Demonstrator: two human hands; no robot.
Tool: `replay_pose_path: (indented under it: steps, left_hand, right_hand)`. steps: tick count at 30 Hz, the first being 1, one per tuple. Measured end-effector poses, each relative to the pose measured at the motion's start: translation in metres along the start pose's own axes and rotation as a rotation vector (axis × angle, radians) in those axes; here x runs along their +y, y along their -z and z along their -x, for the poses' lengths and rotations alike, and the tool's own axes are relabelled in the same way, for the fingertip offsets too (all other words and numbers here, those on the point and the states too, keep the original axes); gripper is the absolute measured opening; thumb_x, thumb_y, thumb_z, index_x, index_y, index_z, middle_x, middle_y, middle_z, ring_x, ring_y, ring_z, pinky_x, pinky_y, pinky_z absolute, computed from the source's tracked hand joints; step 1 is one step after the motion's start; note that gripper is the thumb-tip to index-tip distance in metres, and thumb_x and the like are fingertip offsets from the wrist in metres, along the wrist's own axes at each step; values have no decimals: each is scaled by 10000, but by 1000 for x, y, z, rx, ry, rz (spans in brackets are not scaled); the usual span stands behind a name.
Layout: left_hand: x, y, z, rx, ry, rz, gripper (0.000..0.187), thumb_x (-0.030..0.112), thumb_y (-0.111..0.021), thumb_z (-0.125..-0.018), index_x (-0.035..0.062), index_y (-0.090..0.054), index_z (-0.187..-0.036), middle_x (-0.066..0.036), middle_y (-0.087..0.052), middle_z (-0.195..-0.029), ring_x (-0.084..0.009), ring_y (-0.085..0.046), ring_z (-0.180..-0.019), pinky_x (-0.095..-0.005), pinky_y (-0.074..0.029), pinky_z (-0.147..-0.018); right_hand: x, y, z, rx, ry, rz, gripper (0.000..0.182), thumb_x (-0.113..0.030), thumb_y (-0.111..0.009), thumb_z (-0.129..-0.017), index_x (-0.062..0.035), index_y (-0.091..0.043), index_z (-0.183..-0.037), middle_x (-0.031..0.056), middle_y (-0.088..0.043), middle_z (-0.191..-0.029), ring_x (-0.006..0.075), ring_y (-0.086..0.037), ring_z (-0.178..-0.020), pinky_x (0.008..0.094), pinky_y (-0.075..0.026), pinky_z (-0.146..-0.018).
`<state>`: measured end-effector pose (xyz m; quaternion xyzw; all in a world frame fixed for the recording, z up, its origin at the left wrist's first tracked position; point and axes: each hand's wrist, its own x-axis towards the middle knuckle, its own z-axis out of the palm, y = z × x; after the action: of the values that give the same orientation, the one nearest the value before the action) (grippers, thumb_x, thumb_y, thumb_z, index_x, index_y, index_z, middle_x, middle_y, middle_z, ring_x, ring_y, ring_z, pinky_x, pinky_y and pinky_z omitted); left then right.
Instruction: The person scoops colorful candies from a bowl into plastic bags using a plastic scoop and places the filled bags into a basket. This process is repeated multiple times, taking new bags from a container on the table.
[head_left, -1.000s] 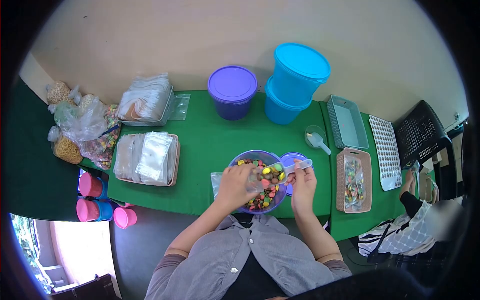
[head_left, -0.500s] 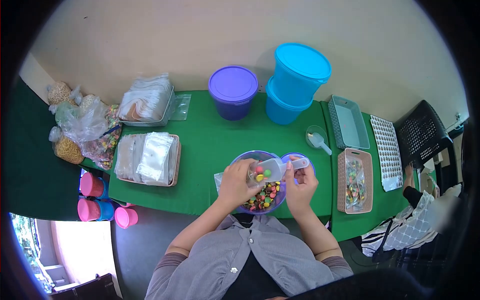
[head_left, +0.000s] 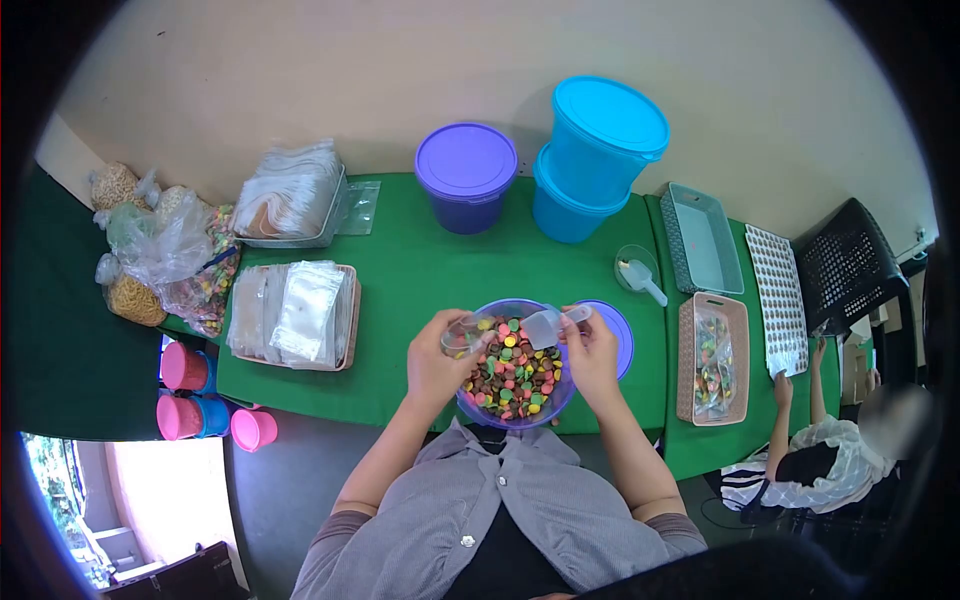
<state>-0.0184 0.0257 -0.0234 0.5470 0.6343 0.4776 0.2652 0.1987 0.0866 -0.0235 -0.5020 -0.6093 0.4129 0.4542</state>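
Note:
My left hand (head_left: 432, 362) is closed around a small clear cup (head_left: 462, 337), tilted over the left part of a purple tub (head_left: 568, 395). Some candy shows near the cup's mouth. The tub is full of coloured button candies (head_left: 512, 380) in pink, green, yellow and brown. My right hand (head_left: 596, 358) grips the handle of a white scoop (head_left: 542, 329), held over the tub's far right side; no candy shows in it. A purple lid (head_left: 625, 345) lies flat beside the tub, partly behind my right hand.
Clear bags fill a basket (head_left: 354, 335) on the left. A lidded purple tub (head_left: 466, 180) and stacked blue tubs (head_left: 590, 165) stand at the back. A bowl with a scoop (head_left: 640, 275) and a pink basket (head_left: 740, 395) are on the right, near another person (head_left: 815, 460).
My left hand has moved left with the cup, away from the scoop. Candies that showed at the scoop and cup are gone from there. At right, the other person's arms now reach the sticker sheet.

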Motion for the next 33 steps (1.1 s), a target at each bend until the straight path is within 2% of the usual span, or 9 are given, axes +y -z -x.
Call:
replay_pose_path:
  steps: [5, 7, 12, 16, 20, 22, 26, 30, 33]
  left_hand:
    - [-5, 6, -1, 131, 20, 12, 404, 182, -814, -728, 29, -615, -1044, -98, -679, -928, -206, -671, -861, -306, -525, -757]
    - [-4, 8, -1, 142, 39, 23, 402, 181, -812, -732, 28, -614, -1046, -98, -679, -927, -201, -669, -857, -305, -527, -756]
    - [-4, 10, 0, 110, 78, 26, 375, 109, -783, -771, 7, -585, -1072, -94, -658, -995, -163, -642, -920, -292, -540, -758]
    - [-8, 8, 2, 127, 65, 2, 396, 158, -798, -754, 21, -598, -1067, -92, -666, -967, -176, -651, -885, -299, -536, -748]
    - [-3, 14, 3, 115, 92, -15, 440, 213, -818, -729, 32, -608, -1070, -93, -667, -975, -196, -657, -868, -317, -541, -757]
    - [-4, 18, 3, 107, 73, -57, 422, 183, -806, -742, 29, -597, -1075, -88, -663, -968, -174, -640, -866, -305, -534, -738]
    - [-3, 18, 3, 90, 93, -60, 411, 162, -793, -756, 27, -588, -1085, -82, -657, -962, -151, -621, -869, -292, -526, -725]
    - [3, 18, 3, 51, 95, -50, 423, 175, -797, -752, 27, -590, -1090, -83, -655, -967, -153, -623, -873, -289, -526, -731]
    - [6, 16, 3, 11, 79, -85, 453, 197, -807, -711, 38, -603, -1084, -103, -654, -1014, -223, -656, -911, -334, -549, -751]
  right_hand:
    - [62, -21, 4, -117, -180, -112, 122, -43, -540, -959, 21, -571, -1058, 70, -641, -879, 129, -643, -789, 266, -547, -722]
    - [61, -24, 4, -128, -175, -146, 128, -40, -529, -963, 25, -561, -1068, 88, -643, -886, 143, -653, -796, 264, -561, -715]
    - [70, -34, 6, -106, -428, -341, 158, -57, -527, -966, 35, -527, -1094, 149, -652, -922, 196, -677, -770, 299, -597, -695]
    - [77, -48, 21, -119, -645, -552, 170, -119, -534, -978, 18, -540, -1078, 105, -637, -897, 171, -654, -741, 274, -585, -723]
    - [79, -45, 24, -47, -591, -546, 180, -120, -548, -971, 19, -524, -1084, 107, -637, -861, 159, -646, -716, 269, -566, -625]
    - [53, -31, 19, 5, -412, -357, 162, -128, -542, -977, 9, -543, -1064, 67, -622, -794, 115, -605, -662, 239, -509, -575]
    - [38, -9, 10, 100, -288, -343, 130, -126, -544, -976, -4, -569, -1012, 39, -607, -742, 83, -576, -627, 225, -473, -579]
    - [39, 0, 10, 100, -315, -389, 120, -124, -547, -974, -11, -574, -1004, 35, -607, -743, 78, -568, -620, 223, -466, -570]
    - [36, 7, 7, 116, -392, -527, 124, -129, -554, -971, -12, -584, -998, 37, -614, -747, 83, -571, -627, 219, -466, -573]
